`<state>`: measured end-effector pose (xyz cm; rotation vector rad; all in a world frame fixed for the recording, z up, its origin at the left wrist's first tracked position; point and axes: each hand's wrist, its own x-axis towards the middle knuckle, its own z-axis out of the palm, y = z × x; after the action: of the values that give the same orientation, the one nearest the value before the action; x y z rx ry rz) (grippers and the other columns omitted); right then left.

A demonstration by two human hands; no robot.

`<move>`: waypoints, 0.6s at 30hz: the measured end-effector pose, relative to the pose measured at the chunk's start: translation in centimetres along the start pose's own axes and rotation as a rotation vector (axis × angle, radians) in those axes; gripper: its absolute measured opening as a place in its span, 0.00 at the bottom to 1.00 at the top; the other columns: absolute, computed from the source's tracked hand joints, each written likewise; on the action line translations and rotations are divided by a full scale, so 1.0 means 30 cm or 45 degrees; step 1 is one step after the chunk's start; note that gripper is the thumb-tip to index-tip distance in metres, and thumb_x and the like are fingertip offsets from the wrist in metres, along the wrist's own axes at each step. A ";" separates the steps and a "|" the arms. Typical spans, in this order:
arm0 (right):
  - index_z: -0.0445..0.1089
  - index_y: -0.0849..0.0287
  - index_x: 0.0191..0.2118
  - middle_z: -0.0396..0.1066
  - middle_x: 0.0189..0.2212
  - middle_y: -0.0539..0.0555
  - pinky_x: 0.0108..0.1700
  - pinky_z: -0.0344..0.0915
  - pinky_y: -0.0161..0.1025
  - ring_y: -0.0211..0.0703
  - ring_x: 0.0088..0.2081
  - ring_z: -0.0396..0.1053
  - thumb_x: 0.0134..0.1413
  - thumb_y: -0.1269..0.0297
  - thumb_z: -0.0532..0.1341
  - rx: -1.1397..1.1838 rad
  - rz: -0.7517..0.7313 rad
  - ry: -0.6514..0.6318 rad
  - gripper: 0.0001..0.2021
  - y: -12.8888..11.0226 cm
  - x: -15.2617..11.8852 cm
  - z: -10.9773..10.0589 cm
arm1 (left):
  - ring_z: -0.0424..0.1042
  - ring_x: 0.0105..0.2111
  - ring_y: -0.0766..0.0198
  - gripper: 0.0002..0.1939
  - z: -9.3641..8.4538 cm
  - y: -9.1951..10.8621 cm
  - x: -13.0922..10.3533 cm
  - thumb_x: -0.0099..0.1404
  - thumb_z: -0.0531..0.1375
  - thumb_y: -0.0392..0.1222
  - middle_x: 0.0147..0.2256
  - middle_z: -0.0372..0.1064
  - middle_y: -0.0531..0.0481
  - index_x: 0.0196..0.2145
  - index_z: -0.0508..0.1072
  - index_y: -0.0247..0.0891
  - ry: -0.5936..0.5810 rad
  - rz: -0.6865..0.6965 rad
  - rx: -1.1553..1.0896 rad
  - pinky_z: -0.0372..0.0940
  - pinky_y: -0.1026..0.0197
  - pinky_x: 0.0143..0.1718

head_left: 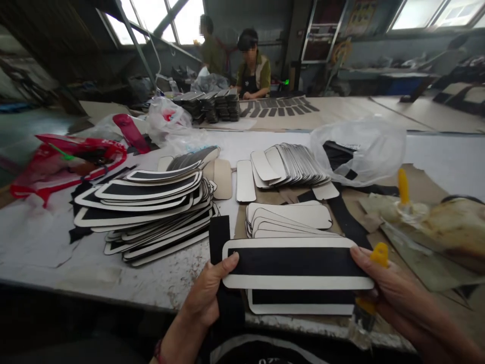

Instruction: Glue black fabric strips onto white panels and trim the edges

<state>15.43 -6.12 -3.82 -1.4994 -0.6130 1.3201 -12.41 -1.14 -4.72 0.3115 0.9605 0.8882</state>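
Between my two hands I hold a long white panel with rounded ends and a black strip (295, 262) along its middle. My left hand (208, 288) pinches its left end, thumb on top. The right end is gripped by my right hand (386, 283), which also keeps a yellow-handled brush (380, 254) in its fingers, bristle end pointing down. Below the held panel lies a similar panel (303, 308), partly covered by it. A black strip (220, 237) passes behind my left thumb. Just beyond is a fanned stack of plain white panels (290, 216).
Left stands a tall stack of black-and-white panels (147, 212). More white panels (295, 164) lie farther back. Right are a clear plastic bag (379, 151), another yellow-handled tool (403, 188) and a stained container (454, 222). A red bag (113, 149) lies left; a person (253, 71) works opposite.
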 end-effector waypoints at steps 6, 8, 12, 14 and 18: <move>0.59 0.60 0.25 0.48 0.14 0.41 0.15 0.48 0.24 0.25 0.15 0.43 0.43 0.55 0.68 0.318 0.300 0.013 0.18 0.043 0.001 -0.047 | 0.75 0.32 0.50 0.20 -0.018 -0.082 0.028 0.54 0.64 0.38 0.30 0.76 0.41 0.44 0.72 0.28 0.007 -0.182 -0.104 0.70 0.52 0.37; 0.61 0.61 0.25 0.50 0.15 0.41 0.16 0.49 0.25 0.25 0.16 0.44 0.43 0.53 0.67 0.197 0.272 -0.007 0.18 0.037 -0.008 -0.059 | 0.75 0.32 0.51 0.20 -0.017 -0.079 0.025 0.53 0.65 0.39 0.30 0.76 0.44 0.44 0.72 0.31 0.046 -0.146 -0.023 0.70 0.54 0.35; 0.61 0.61 0.25 0.52 0.16 0.43 0.18 0.47 0.28 0.28 0.18 0.47 0.46 0.46 0.62 -0.164 0.176 -0.027 0.21 0.036 -0.025 -0.083 | 0.73 0.27 0.54 0.22 -0.037 -0.062 0.020 0.49 0.67 0.45 0.28 0.74 0.47 0.41 0.73 0.34 0.229 -0.109 0.241 0.70 0.57 0.28; 0.59 0.60 0.23 0.51 0.15 0.43 0.18 0.45 0.30 0.29 0.17 0.47 0.49 0.44 0.58 -0.367 0.156 -0.027 0.22 0.046 -0.028 -0.098 | 0.71 0.23 0.58 0.19 -0.059 -0.065 0.024 0.46 0.68 0.48 0.24 0.72 0.49 0.34 0.74 0.35 0.271 -0.124 0.359 0.68 0.60 0.24; 0.56 0.58 0.23 0.50 0.16 0.43 0.21 0.48 0.32 0.32 0.18 0.50 0.53 0.45 0.53 -0.777 0.097 0.041 0.21 0.081 -0.024 -0.124 | 0.59 0.16 0.68 0.19 -0.102 -0.097 0.031 0.44 0.68 0.53 0.15 0.59 0.56 0.20 0.67 0.36 0.273 -0.140 0.650 0.58 0.67 0.17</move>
<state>18.14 -8.92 -6.07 -2.0428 -1.0066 1.2188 -13.17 -2.65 -8.70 0.5991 1.3899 0.5723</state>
